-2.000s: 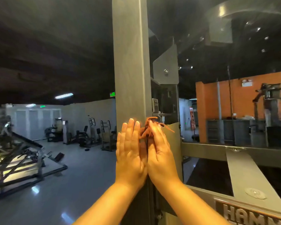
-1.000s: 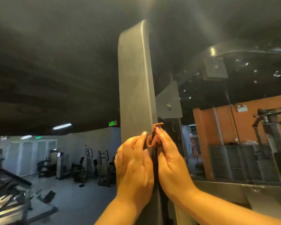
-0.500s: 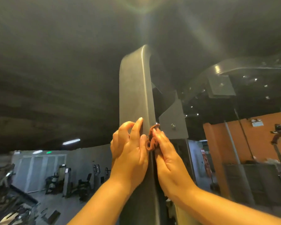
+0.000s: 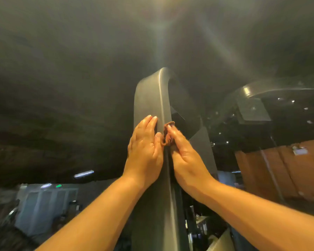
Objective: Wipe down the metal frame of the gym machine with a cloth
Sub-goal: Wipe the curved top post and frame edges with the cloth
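Both open hands have climbed the frame [image 4: 146, 98], right hand [image 4: 184, 154] pressing the cloth [image 4: 168, 136], left hand [image 4: 143, 147] bare; top nears

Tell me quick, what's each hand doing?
Left hand: open, flat on the grey frame post.
Right hand: open, pressing the brown cloth onto the post.
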`<action>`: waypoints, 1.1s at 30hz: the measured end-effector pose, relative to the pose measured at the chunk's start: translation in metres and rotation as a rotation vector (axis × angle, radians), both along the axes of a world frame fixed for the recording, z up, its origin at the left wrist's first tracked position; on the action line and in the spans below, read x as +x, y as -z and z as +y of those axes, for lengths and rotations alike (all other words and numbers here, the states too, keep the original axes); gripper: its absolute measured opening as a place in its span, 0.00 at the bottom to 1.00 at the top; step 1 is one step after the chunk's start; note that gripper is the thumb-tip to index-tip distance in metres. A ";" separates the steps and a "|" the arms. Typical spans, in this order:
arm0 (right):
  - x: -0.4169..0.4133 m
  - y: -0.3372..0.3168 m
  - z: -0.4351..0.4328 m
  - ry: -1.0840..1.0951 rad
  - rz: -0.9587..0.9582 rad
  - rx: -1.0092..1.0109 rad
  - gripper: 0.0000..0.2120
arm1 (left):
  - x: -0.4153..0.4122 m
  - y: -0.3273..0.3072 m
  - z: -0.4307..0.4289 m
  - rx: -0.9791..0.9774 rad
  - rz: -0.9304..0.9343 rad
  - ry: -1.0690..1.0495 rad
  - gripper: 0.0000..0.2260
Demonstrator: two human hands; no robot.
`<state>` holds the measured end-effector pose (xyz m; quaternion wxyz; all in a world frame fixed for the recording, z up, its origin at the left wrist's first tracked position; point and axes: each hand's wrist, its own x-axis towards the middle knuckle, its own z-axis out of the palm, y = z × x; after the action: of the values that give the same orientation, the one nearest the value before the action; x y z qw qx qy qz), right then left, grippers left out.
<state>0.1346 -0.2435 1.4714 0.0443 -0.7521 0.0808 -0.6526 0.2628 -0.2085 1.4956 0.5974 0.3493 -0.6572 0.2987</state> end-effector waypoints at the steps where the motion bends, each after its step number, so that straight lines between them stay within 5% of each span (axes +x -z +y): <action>1: 0.001 -0.019 -0.002 -0.016 -0.021 0.015 0.25 | -0.001 -0.006 -0.002 0.007 -0.007 0.019 0.28; 9: 0.004 -0.010 -0.006 -0.065 -0.051 -0.074 0.26 | -0.001 -0.010 -0.011 -0.033 -0.008 0.038 0.28; 15: 0.006 -0.085 -0.007 -0.117 -0.111 -0.023 0.23 | -0.005 -0.034 0.003 -0.122 0.075 0.006 0.23; 21: 0.008 -0.065 -0.020 -0.145 -0.113 -0.118 0.25 | -0.007 -0.037 -0.011 -0.034 0.006 0.055 0.29; 29: 0.001 -0.177 0.005 -0.021 -0.080 -0.066 0.26 | -0.004 -0.038 -0.012 -0.012 0.001 0.086 0.29; 33: 0.009 -0.155 0.004 -0.033 -0.137 -0.098 0.25 | -0.001 -0.040 -0.012 -0.008 0.005 0.113 0.29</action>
<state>0.1438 -0.2397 1.6261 0.0237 -0.7081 0.0330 -0.7049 0.2617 -0.2202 1.5355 0.6162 0.3098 -0.6734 0.2661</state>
